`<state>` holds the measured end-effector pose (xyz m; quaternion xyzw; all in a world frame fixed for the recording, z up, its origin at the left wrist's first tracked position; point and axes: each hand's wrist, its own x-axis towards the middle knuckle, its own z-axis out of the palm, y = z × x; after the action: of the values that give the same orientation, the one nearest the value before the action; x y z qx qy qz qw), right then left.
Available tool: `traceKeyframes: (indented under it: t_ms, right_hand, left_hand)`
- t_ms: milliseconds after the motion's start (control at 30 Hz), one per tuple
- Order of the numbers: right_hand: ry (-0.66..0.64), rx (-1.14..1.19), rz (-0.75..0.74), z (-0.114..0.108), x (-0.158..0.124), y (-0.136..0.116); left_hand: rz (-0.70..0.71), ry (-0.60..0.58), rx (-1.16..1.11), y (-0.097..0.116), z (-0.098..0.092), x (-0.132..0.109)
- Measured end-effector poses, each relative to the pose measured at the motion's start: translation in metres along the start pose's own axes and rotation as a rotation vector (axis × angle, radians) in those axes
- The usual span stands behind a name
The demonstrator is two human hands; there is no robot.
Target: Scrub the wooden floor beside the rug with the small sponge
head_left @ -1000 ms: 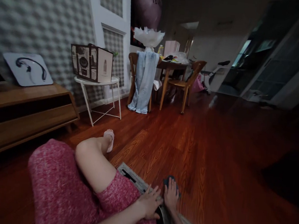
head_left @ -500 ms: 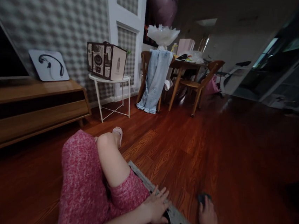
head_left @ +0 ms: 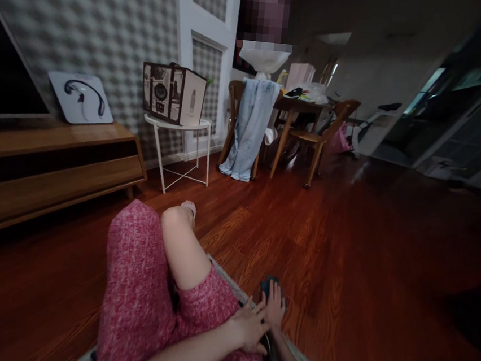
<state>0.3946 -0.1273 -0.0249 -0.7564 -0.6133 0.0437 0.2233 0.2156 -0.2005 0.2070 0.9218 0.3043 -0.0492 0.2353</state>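
Note:
My left hand [head_left: 248, 329] lies on the pink patterned fabric [head_left: 216, 309] over my thigh, fingers spread. It holds nothing. Just beyond it, my right hand [head_left: 274, 308] rests over a small dark blue-green object [head_left: 268, 284] low over the reddish wood floor. Its fingers cover part of this object, whose kind I cannot make out. The fingertips of my left hand come close to the right hand's wrist; whether they touch I cannot tell. Beneath my legs, a grey-edged mat or seat [head_left: 231, 279] shows along its border.
A white side table [head_left: 205, 125] carries a printed box [head_left: 174, 94] ahead on the left. Beside it stands a wooden cabinet [head_left: 119, 135] with a framed picture [head_left: 82, 99]. Jeans [head_left: 249, 127] hang over a chair near a cluttered dining table [head_left: 290, 106]; another wooden chair [head_left: 313, 136] stands there.
My right hand has moved left with the dark object, from the open floor to beside my left hand. The left hand stays on my thigh. The view has shifted slightly.

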Motion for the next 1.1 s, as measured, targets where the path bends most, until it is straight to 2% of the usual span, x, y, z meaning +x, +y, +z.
traceKeyframes:
  t_ms: [100,200,267,400,467,500,533,600,667,733,800,933,1033,1100]
  right_hand:
    - [-0.113,0.067,-0.198,-0.004,0.022,-0.005]
    - [-0.103,0.105,-0.276,-0.02,0.032,0.032]
    - [-0.017,0.098,-0.187,-0.035,0.029,0.074]
    - [0.142,0.002,0.159,-0.069,0.0,0.163]
    - [0.169,-0.042,0.264,-0.083,-0.021,0.187]
    - [0.185,-0.058,0.299,-0.088,-0.031,0.19]
    - [0.207,-0.074,0.332,-0.091,-0.04,0.187]
    - [0.28,-0.103,0.415,-0.092,-0.053,0.165]
    - [0.356,-0.124,0.492,-0.085,-0.056,0.129]
    - [0.368,-0.123,0.48,-0.071,-0.053,0.09]
    - [0.295,-0.104,0.382,-0.053,-0.045,0.052]
    - [0.023,-0.061,0.126,-0.017,-0.028,-0.011]
    - [-0.135,-0.045,-0.004,-0.001,-0.014,-0.036]
    - [-0.17,-0.037,-0.082,0.0,-0.003,-0.036]
  left_hand:
    - [0.012,0.02,-0.018,-0.002,0.002,-0.001]
    - [0.01,0.015,-0.011,-0.004,0.004,-0.001]
    - [0.012,0.016,-0.01,-0.005,0.004,-0.001]
    - [0.009,0.001,-0.039,-0.005,0.004,0.001]
    - [0.007,-0.005,-0.055,-0.004,0.003,0.002]
    - [0.007,-0.004,-0.062,-0.003,0.002,0.002]
    - [0.007,-0.004,-0.067,-0.003,0.002,0.002]
    - [-0.002,-0.02,-0.066,-0.001,0.001,0.001]
    - [-0.012,-0.048,-0.058,0.0,0.0,0.0]
    - [-0.008,-0.059,-0.055,0.0,-0.001,-0.001]
    - [0.001,-0.054,-0.054,0.0,-0.002,-0.002]
    - [-0.001,-0.06,-0.034,0.0,-0.005,-0.004]
    - [-0.009,-0.076,-0.023,0.001,-0.007,-0.004]
    - [-0.007,-0.074,-0.037,0.001,-0.008,-0.003]
